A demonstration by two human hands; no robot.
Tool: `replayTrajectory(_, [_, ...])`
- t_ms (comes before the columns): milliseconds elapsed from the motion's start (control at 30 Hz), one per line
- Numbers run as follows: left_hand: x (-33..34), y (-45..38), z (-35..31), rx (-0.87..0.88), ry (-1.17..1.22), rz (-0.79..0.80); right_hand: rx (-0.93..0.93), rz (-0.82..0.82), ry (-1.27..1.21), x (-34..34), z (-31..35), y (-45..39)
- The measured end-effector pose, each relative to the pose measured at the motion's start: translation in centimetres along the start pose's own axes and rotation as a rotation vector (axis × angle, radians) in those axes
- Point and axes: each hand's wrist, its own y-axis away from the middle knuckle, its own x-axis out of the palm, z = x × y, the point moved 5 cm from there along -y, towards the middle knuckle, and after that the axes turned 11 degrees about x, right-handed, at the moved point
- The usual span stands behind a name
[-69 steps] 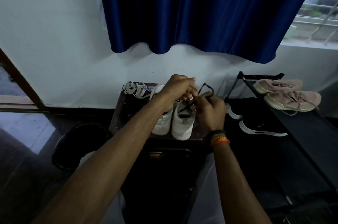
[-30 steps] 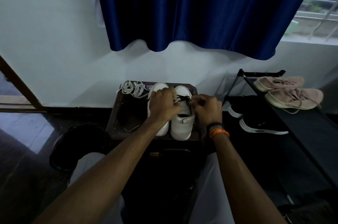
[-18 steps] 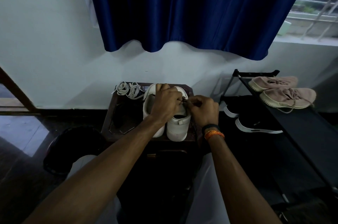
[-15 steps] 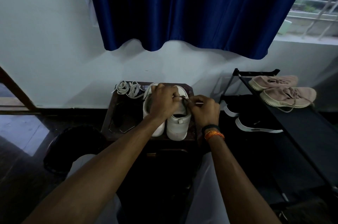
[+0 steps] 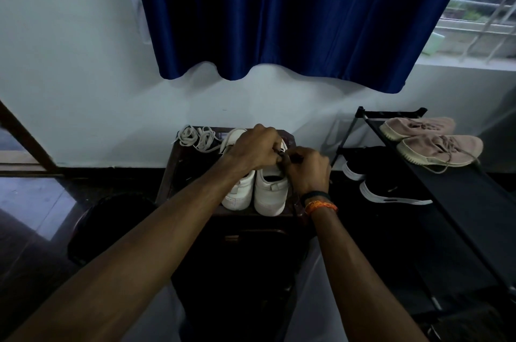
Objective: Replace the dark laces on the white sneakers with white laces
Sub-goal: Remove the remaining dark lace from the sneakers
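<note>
Both hands meet over the lacing of the right-hand white sneaker (image 5: 270,193): the left hand (image 5: 255,150) is curled with its fingertips pinching a bit of dark lace (image 5: 280,152), and the right hand (image 5: 305,170) is curled against it, its grip also closed on that lace, though the fingers hide how much of the lace is left in the eyelets. The left hand and forearm cover most of the other white sneaker (image 5: 239,191), which sits just beside the first, the two touching, heels toward the camera, on a small dark desk (image 5: 173,165). A black band and an orange thread (image 5: 321,205) ring the right wrist. At the desk's far left corner, near the wall, lie the white laces (image 5: 198,138) in a loose tangle, apart from the shoes. Below and left of the desk a dark round bin (image 5: 109,219) stands on the glossy floor. To the right is a black shoe rack (image 5: 460,202); a pair of pinkish sneakers (image 5: 435,143) rests on its top shelf and a pair of black shoes with white soles (image 5: 391,188) on a lower level. A blue curtain (image 5: 293,12) hangs on the white wall above, with a barred window (image 5: 485,6) at the upper right.
</note>
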Motion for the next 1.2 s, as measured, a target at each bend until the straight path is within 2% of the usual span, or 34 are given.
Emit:
replayTrajectory(100, [-0.7,0.0,0.6,0.0,0.043,-0.066,-0.006,-0.015,-0.007,0.0,-0.1,0.1])
replayTrajectory(200, [-1.6,0.8,2.1,-0.046,0.247,-0.178,-0.021,-0.03,-0.001,-0.1,-0.2,0.1])
replayTrajectory(367, [-1.3,2.9,7.2,-0.473,0.733,-0.451,0.004,-0.028,-0.017,0.1,-0.6,0.1])
replayTrajectory(467, [-2.0,2.5,7.0,-0.442,0.575,-0.409,-0.005,-0.047,-0.002,0.0,-0.5,0.2])
replayTrajectory(600, [-2.7,1.9,3.7,-0.141,0.237,-0.364,-0.006,-0.048,0.013,0.1,-0.3,0.2])
replayTrajectory(733, [-0.5,1.2,-0.3,0.164,0.051,-0.115,0.004,-0.042,0.023,0.3,-0.4,0.0])
replayTrajectory(833, [0.8,0.8,-1.5,0.174,-0.17,0.002,0.014,-0.021,0.011,0.4,-0.4,-0.1])
replayTrajectory(933, [1.0,0.5,-1.8,0.13,-0.255,-0.003,0.013,-0.013,0.018,0.5,-0.6,-0.2])
replayTrajectory(1000, [0.9,0.7,-1.2,0.127,-0.151,-0.067,0.013,-0.02,0.015,0.6,-0.7,-0.3])
replayTrajectory(1067, [0.1,1.2,0.2,0.057,-0.028,-0.208,0.022,-0.031,0.013,0.4,-0.8,-0.2])
replayTrajectory(1200, [-3.6,3.2,4.4,-0.303,0.193,-0.617,0.038,-0.031,-0.013,0.3,-1.0,0.1])
